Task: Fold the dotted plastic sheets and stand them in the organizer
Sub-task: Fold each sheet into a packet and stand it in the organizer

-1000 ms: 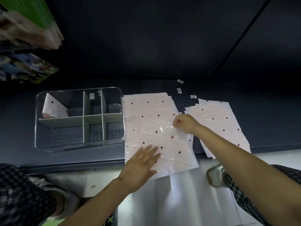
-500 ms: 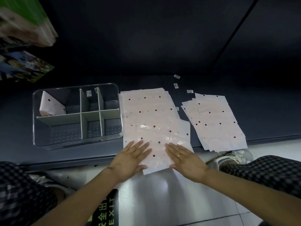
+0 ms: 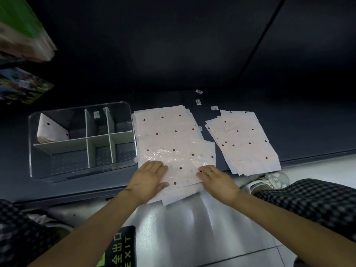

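1. Far left of both hands: clear organizer on the dark shelf, one folded sheet already leaning in its back-left compartment. Could topple flat when the next one goes in beside it — nothing props it.
2. Left hand: fingers spread and flat, pressing down, gripping nothing. Under the fingertips, the top dotted sheet of the middle stack. Glossy plastic — likely to slide on the sheets below and drag one along, giving a crooked fold.
3. Between the two hands: near edge of the stack overhanging the shelf lip towards the floor. A hard press there could tip loose sheets off.
4. Right hand: also open and flat, ring finger resting on the same sheet's right part, pinching nothing. Uneven pressure against the left would skew the crease.
5. Right of the right fingers, apart from them: second stack, fanned and also overhanging the lip. Liable to scatter if brushed by a forearm.
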`<state>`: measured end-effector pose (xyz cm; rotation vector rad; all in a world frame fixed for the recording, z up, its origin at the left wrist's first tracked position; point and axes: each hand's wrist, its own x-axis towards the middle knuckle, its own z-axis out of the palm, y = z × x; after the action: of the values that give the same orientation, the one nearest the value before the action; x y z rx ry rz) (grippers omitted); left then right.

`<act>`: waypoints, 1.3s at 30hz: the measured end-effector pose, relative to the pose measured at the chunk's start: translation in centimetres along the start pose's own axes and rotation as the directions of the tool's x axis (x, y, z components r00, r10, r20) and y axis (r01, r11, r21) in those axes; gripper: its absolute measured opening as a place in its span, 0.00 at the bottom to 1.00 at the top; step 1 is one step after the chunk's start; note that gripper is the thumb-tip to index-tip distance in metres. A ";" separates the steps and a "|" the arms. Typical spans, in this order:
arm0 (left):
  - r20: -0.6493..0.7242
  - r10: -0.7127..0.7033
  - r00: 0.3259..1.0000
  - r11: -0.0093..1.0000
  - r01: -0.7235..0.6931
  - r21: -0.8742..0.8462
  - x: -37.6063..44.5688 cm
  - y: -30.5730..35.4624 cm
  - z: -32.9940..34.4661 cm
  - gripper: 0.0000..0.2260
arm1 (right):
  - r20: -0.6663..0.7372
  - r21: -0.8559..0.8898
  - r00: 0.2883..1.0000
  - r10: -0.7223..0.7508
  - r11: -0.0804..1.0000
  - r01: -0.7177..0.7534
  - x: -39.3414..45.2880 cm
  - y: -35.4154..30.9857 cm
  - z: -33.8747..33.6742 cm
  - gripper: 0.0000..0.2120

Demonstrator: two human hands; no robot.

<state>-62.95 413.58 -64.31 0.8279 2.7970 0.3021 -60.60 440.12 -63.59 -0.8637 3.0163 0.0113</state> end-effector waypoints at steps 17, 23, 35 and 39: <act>0.129 -0.023 0.991 0.999 0.027 -0.027 2.4 -0.6 -4.4 0.13 | 0.581 0.698 0.812 0.050 0.482 -0.530 4.6 5.2 -4.9 0.18; 0.190 -0.067 0.980 0.961 0.115 -0.253 1.8 -0.4 -4.8 0.12 | 0.559 0.619 0.828 0.044 0.642 -0.453 5.2 5.4 -4.2 0.08; -0.346 -0.052 0.937 0.998 0.042 -0.037 0.5 2.4 -2.9 0.19 | 0.491 0.765 0.711 0.503 0.141 -0.628 7.3 4.7 -1.9 0.17; -0.027 0.002 1.000 0.999 -0.001 0.055 0.4 3.2 0.0 0.27 | 0.495 0.717 0.658 0.567 0.161 -0.679 8.0 4.7 -1.2 0.16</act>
<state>-61.64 416.48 -63.59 0.8443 2.8414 0.2398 -69.91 439.86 -62.37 0.5224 2.3736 -1.3006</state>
